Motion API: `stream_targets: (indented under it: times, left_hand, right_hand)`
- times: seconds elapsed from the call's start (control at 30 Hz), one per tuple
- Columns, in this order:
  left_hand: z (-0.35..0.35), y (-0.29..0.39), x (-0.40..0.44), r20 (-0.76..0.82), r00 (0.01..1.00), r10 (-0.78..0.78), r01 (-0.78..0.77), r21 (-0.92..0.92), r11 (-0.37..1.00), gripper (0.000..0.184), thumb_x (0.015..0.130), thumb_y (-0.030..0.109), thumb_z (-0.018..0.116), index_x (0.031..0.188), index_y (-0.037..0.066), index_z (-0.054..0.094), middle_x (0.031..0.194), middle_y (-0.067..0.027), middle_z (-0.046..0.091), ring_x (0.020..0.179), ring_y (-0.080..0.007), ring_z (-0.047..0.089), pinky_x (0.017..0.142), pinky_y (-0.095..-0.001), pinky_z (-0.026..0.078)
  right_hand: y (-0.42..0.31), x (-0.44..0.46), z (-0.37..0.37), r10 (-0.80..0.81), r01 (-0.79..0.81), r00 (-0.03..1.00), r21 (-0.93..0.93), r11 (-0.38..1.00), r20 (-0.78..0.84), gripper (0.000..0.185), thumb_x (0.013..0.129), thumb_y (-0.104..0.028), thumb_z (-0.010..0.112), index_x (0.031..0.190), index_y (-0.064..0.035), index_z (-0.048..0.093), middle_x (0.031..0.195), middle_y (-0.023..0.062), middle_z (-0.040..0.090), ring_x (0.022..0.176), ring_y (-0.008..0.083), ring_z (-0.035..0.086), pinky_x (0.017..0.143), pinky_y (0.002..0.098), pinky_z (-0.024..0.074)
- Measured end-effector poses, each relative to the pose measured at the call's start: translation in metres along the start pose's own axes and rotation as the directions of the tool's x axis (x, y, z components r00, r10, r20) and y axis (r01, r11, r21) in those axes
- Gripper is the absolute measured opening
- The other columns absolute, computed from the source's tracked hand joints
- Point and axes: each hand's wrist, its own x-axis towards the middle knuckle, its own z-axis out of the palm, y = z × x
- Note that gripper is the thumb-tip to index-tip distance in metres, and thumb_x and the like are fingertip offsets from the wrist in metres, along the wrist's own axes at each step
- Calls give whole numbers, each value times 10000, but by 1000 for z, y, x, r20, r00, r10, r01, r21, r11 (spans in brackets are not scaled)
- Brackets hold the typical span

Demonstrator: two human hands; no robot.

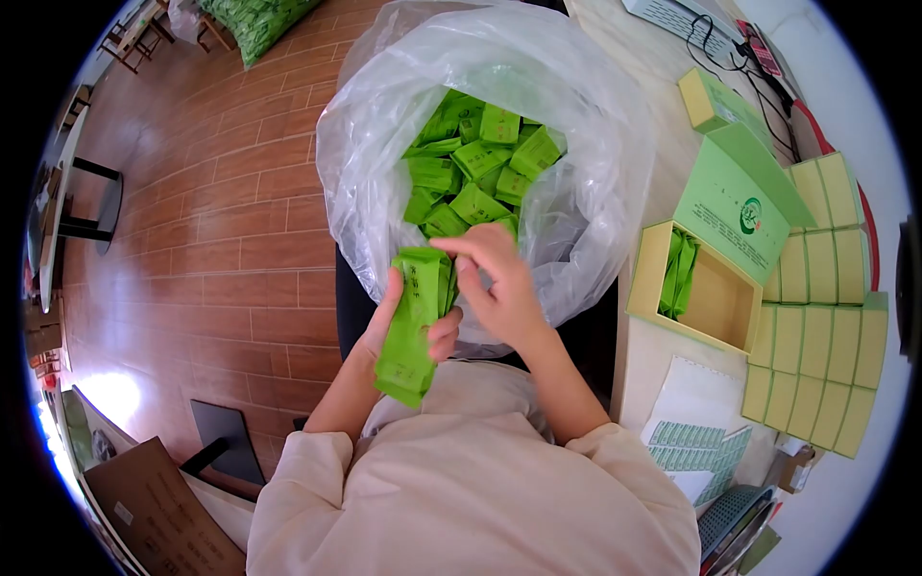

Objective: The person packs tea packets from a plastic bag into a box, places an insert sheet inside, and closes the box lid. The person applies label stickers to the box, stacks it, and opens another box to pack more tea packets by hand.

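My left hand (442,334) is wrapped round a small stack of green foil packets (411,331) with dark printing, held upright in front of my body. My right hand (501,283) is at the top of that stack. Its index finger reaches across the packets' upper edge, and the thumb is apart from it with nothing visible between them. Just beyond both hands, a large clear plastic bag (370,182) stands with its mouth spread wide. Many loose green packets (480,158) lie inside it.
On the right-hand table, an open pale-green box (706,317) holds several green packets on its left side. Stacked boxes (812,355) stand against the wall. Sticker sheets (687,442) lie nearer me. A cardboard box (158,509) is at lower left, beside the tiled floor (221,221).
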Motion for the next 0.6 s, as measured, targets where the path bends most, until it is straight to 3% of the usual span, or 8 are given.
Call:
stream_targets:
  times: [0.03, 0.1, 0.13, 0.27, 0.37, 0.5, 0.57, 0.6]
  left_hand:
    - [3, 1, 1, 1, 1000, 5, -5, -3, 1000, 743, 791, 787, 375, 1226, 197, 494, 724, -62, 493, 593, -209, 508, 541, -316, 424]
    - [9, 4, 4, -199, 974, 110, -24, 388, 921, 732, 814, 767, 368, 1246, 187, 484, 820, -56, 503, 722, -235, 578, 665, -341, 481]
    - [2, 4, 2, -173, 974, 150, -56, 455, 889, 672, 886, 695, 349, 1225, 131, 483, 884, -54, 516, 834, -232, 604, 774, -359, 491]
    - [-20, -7, -5, -402, 886, 229, 36, 553, 833, 518, 983, 513, 327, 1152, 49, 483, 943, -74, 548, 834, -206, 596, 795, -369, 488]
    - [-24, -10, -8, -478, 847, 235, 87, 560, 824, 568, 967, 562, 320, 1163, 56, 485, 875, -76, 568, 842, -204, 592, 780, -370, 501]
    - [-13, -7, -8, -525, 795, 305, 71, 579, 812, 575, 969, 560, 316, 1178, 54, 493, 883, -95, 598, 841, -204, 594, 791, -369, 499]
    - [-12, 0, -8, -520, 801, 296, 123, 627, 769, 596, 970, 563, 311, 1233, 55, 476, 929, -123, 623, 877, -219, 606, 815, -373, 495]
    - [-14, 3, -7, -516, 805, 293, 115, 620, 776, 596, 970, 563, 311, 1233, 55, 476, 929, -123, 623, 877, -219, 606, 815, -373, 495]
  right_hand:
    - [9, 3, -2, -1, 1, 1000, 0, 1000, 6, 218, 786, -6, 587, 983, -77, 650, 817, 85, 598, 843, 276, 539, 818, 379, 412]
    - [37, 15, -5, -4, -32, 988, -232, 972, -153, 231, 806, -27, 593, 1030, -72, 632, 853, 99, 593, 863, 293, 538, 797, 372, 429]
    - [58, 22, -7, 23, -79, 987, -353, 932, -161, 250, 822, -78, 611, 1071, -59, 604, 915, 109, 594, 916, 302, 543, 814, 376, 436]
    - [125, 53, 7, 48, -153, 984, -681, 716, -170, 446, 795, -206, 687, 1179, -41, 531, 1012, 133, 590, 974, 333, 547, 844, 398, 449]
    - [135, 73, 27, 117, -164, 986, -817, 553, -118, 563, 749, -239, 725, 1226, -37, 503, 1036, 139, 583, 971, 357, 545, 847, 414, 457]
    - [147, 82, 26, 210, -203, 971, -851, 485, -112, 538, 743, -192, 714, 1226, -44, 527, 1030, 141, 610, 961, 358, 572, 829, 432, 469]
    - [121, 72, 10, 142, -245, 968, -674, 697, -205, 471, 738, -130, 676, 1180, -13, 565, 1044, 157, 629, 944, 299, 606, 816, 406, 482]
    - [101, 65, 4, 215, -306, 950, -534, 788, -226, 471, 749, -86, 645, 1211, -42, 566, 1105, 158, 637, 1001, 286, 614, 861, 385, 480]
